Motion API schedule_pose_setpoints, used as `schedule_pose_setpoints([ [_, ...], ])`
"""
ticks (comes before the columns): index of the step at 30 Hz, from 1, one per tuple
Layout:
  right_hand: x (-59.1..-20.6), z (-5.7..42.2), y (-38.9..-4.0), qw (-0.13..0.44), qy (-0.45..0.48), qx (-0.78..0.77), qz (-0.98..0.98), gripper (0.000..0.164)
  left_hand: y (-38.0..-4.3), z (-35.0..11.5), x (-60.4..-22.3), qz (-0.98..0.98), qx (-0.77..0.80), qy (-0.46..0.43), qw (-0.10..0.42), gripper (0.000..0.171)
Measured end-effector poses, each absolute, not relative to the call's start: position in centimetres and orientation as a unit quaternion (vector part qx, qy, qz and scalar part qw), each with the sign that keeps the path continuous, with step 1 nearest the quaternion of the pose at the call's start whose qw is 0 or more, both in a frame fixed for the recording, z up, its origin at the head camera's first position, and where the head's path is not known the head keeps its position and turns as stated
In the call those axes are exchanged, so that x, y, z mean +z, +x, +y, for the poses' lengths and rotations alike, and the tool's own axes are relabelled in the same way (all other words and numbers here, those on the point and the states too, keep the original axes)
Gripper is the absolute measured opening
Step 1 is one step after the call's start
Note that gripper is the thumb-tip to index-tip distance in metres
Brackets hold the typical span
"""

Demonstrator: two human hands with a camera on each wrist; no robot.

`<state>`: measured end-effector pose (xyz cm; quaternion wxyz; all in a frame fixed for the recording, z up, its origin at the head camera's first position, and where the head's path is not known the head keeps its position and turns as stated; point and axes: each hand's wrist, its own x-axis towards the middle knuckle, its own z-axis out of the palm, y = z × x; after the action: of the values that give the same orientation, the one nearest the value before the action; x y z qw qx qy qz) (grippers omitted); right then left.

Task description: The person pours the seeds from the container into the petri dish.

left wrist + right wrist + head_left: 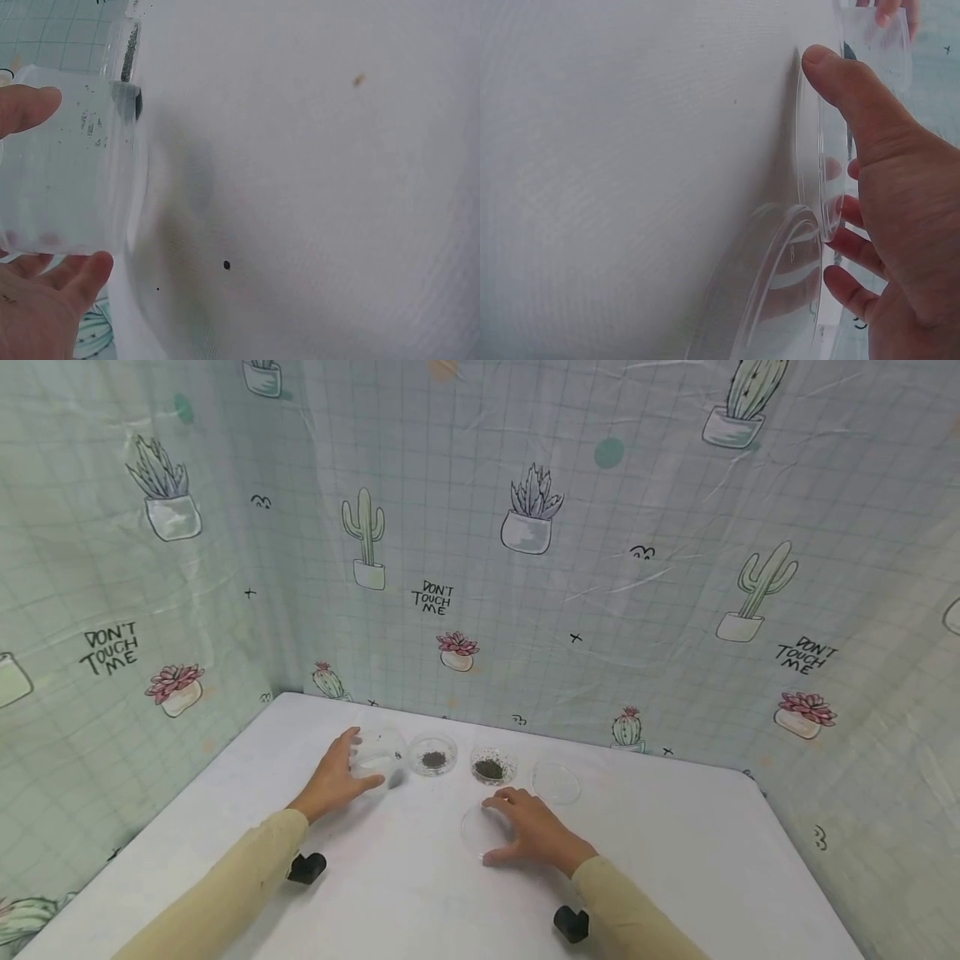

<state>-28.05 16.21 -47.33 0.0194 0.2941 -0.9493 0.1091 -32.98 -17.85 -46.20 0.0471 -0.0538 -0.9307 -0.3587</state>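
Note:
My left hand [333,781] grips a clear plastic container [67,172] between thumb and fingers at the table's back left. Dark specks show on its wall, and a small grey object [127,97], its kind unclear, is by its end. My right hand [536,831] spans a clear round dish or lid [472,831], thumb at its near edge and fingers at the far edge. Just behind are two petri dishes: one [433,756] with a dark brownish heap, the other [491,767] with dark green flakes. Right of them lies another clear round lid or dish [555,783].
The white table [420,893] meets a patterned curtain [480,568] at the back and sides. A black wrist device [306,868] shows beside the left sleeve, and another black device [572,924] beside the right. A few dark specks [226,265] lie on the tabletop.

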Motion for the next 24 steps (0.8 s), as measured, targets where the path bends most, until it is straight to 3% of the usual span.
schedule_pose_setpoints([
  [14,-46.5,16.5,-28.6,0.048,0.284,0.111,-0.951,0.075,-33.4,-17.9,-46.6,-0.939,-0.337,-0.058,0.047,0.107],
  [24,-45.7,16.7,-29.5,0.06,0.256,0.124,-0.957,0.076,-33.7,-17.5,-45.6,-0.931,-0.341,-0.099,0.083,0.092],
])
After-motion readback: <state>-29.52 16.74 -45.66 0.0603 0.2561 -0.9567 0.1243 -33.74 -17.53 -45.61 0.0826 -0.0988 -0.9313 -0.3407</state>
